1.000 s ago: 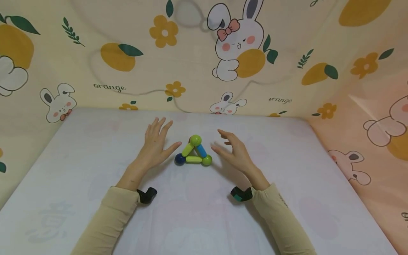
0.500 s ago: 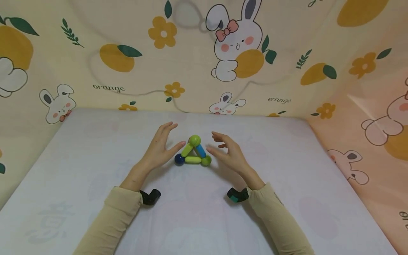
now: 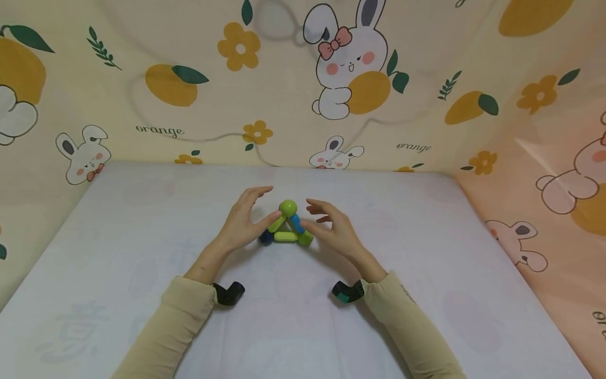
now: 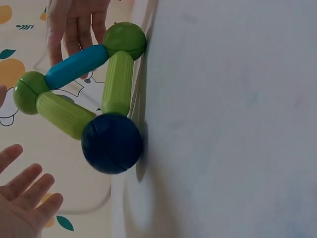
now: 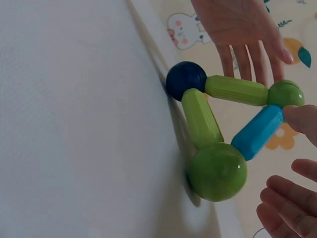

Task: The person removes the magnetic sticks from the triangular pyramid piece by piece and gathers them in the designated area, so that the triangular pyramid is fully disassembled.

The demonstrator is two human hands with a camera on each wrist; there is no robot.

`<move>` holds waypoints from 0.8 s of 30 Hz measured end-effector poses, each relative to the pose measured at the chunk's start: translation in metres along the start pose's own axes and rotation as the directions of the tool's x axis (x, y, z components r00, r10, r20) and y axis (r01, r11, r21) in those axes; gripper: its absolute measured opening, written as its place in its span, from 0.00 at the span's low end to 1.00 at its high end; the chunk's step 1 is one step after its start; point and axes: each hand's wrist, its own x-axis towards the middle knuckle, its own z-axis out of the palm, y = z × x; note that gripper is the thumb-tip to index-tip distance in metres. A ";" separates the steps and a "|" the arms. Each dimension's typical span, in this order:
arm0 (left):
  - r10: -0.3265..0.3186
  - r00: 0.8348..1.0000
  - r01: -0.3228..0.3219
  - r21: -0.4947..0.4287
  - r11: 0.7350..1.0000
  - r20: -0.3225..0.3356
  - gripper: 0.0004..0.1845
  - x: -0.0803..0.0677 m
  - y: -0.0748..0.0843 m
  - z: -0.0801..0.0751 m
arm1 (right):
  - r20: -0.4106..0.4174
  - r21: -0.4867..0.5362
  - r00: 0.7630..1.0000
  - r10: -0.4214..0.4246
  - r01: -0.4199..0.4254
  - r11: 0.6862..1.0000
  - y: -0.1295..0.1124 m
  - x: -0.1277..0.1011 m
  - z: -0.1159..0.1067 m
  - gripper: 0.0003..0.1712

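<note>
A triangle of toy balls and rods stands upright on the white table. Its base is a lime rod point(image 3: 286, 236) between a dark blue ball point(image 4: 112, 144) and a green ball point(image 5: 218, 171). Another green ball point(image 3: 288, 207) forms the peak, with a blue rod point(image 5: 257, 133) down the right side and a second lime rod point(image 4: 65, 115) down the left. My left hand point(image 3: 240, 221) is at the left side, fingers spread, thumb tip overlapping the sloping rod near the peak. On the other side, my right hand point(image 3: 337, 230) has loosely bent fingers, its thumb overlapping the blue rod.
The white tabletop point(image 3: 284, 326) extends all around the triangle. A patterned cloth point(image 3: 199, 47) with rabbits and oranges rises behind it and along both sides. Small black devices point(image 3: 229, 293) sit at both wrists, by the beige sleeves.
Both hands have moved inward toward the triangle, from well apart to overlapping its sides. The left fingers have drawn closer together. The triangle has stayed in place.
</note>
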 end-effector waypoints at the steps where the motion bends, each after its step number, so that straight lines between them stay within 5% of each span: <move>1: 0.002 1.000 -0.002 -0.006 1.000 0.003 0.32 0.001 0.000 0.001 | 0.001 0.001 1.000 -0.003 0.003 1.000 0.000 0.000 0.001 0.31; 11: 0.041 0.999 -0.039 -0.088 0.995 0.018 0.30 0.005 0.002 0.011 | 0.038 0.025 0.999 0.004 -0.005 1.000 -0.042 -0.003 -0.002 0.28; 24: 0.014 0.998 -0.007 -0.121 0.993 0.059 0.27 0.007 0.003 0.017 | 0.055 0.010 0.998 0.016 -0.016 1.000 -0.004 0.002 0.014 0.27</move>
